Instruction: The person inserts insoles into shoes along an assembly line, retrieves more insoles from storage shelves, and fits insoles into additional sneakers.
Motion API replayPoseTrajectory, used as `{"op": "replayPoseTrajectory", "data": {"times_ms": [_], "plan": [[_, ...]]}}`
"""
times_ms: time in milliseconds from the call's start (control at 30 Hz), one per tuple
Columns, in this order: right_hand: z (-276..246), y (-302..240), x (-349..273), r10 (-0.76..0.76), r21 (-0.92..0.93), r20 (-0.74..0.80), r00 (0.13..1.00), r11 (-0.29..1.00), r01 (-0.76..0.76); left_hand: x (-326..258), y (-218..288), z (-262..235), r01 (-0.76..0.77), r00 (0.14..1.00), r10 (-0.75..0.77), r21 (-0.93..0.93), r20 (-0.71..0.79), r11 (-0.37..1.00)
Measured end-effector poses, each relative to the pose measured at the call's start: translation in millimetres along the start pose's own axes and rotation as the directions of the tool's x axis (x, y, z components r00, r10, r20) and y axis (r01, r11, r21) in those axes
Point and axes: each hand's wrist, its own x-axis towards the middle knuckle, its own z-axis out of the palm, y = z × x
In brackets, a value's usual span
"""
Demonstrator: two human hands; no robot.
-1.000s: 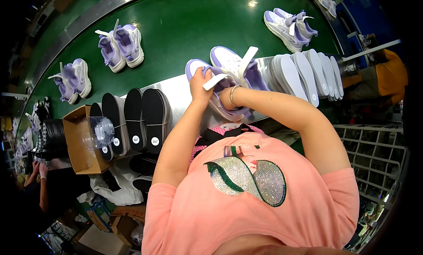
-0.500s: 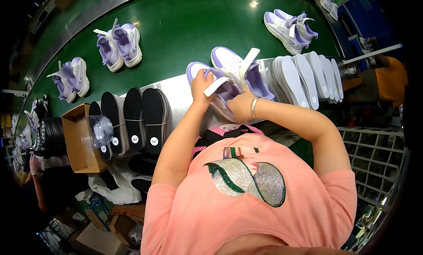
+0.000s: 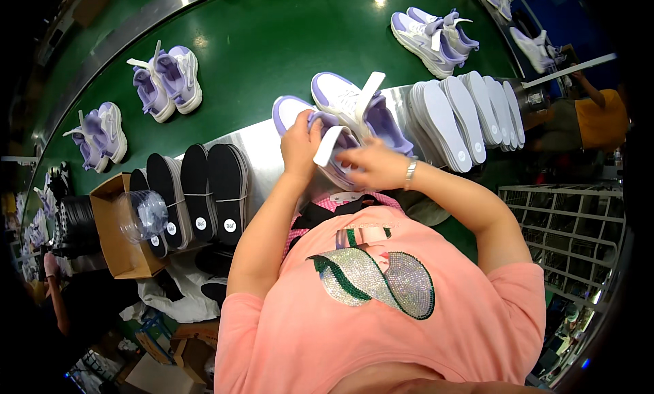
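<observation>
A white and lilac sneaker (image 3: 287, 113) lies in front of me on a metal ledge, its strap standing up over the opening. My left hand (image 3: 301, 147) is closed round its side near the tongue. Just over the heel opening is my right hand (image 3: 379, 166), a little blurred, its fingers apart and nothing seen in them. The other sneaker (image 3: 336, 91) of the same look rests right beside it, strap raised and lilac lining showing. What lies deep inside the nearer shoe is hidden by my right hand and the strap.
White insole stacks (image 3: 439, 125) stand to the right, black insole stacks (image 3: 228, 183) to the left. Beside those, a cardboard box (image 3: 109, 220) holds clear plastic pieces. More sneaker pairs sit on the green belt (image 3: 259, 40). A wire rack (image 3: 565, 224) and a person in orange (image 3: 599, 121) are at right.
My right hand has come up out of the nearer sneaker's opening, and its fingers have spread. My left hand keeps its hold. The whole view has shifted slightly.
</observation>
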Motion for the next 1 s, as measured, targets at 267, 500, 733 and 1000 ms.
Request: {"op": "replayPoseTrajectory", "data": {"times_ms": [267,500,733,1000], "plan": [[-30.1,21.3,-35.6,0.004,-0.056,-0.246,0.969,0.998,-0.018,-7.5,25.2,-4.5,-0.386,0.910,0.405,0.174,-0.091,0.906],[-9.9,23.9,-22.1,-0.191,-0.279,0.018,0.981,0.942,0.188,10.4,13.3,8.2,-0.321,0.937,0.341,0.186,-0.081,0.928],[11.6,27.0,29.6,0.159,-0.447,0.471,0.868,0.891,0.079,30.2,-9.4,9.0,0.071,0.996,-0.061,-0.141,0.070,0.987],[10.3,21.3,34.0,0.185,-0.537,0.560,0.808,0.824,0.183,29.7,-4.7,16.0,0.087,0.995,-0.079,-0.135,0.062,0.987]]}}
